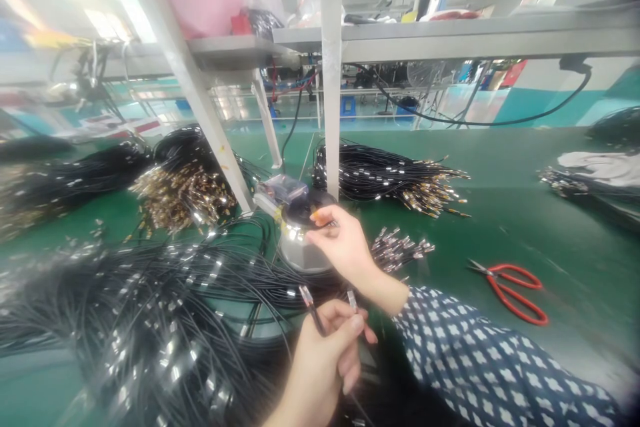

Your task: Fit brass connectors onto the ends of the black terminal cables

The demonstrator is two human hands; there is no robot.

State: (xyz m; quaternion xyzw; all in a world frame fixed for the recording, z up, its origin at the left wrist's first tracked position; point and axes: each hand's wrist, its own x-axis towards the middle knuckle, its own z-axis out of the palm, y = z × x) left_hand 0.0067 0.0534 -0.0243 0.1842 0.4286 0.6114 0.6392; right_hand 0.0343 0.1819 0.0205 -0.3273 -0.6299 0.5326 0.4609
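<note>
My left hand (333, 350), low in the middle of the head view, is closed on black cables (315, 317). Two cable ends with small metal tips stick up from its fingers. My right hand (347, 243) is just above and beyond it, at a silver rounded container (303, 250) with a dark top. Its thumb and forefinger come together in a pinch at the container's upper edge; what they hold, if anything, is too small to make out. A small bunch of metal-tipped cable ends (400, 248) lies right of that wrist.
Red-handled pliers (517, 287) lie on the green table (500, 227) at the right. Bundles of black cables (380, 170) lie behind, with a large heap (150, 307) at the left. A white shelf post (331, 80) rises behind the container. A clear plastic bag (285, 188) sits beside it.
</note>
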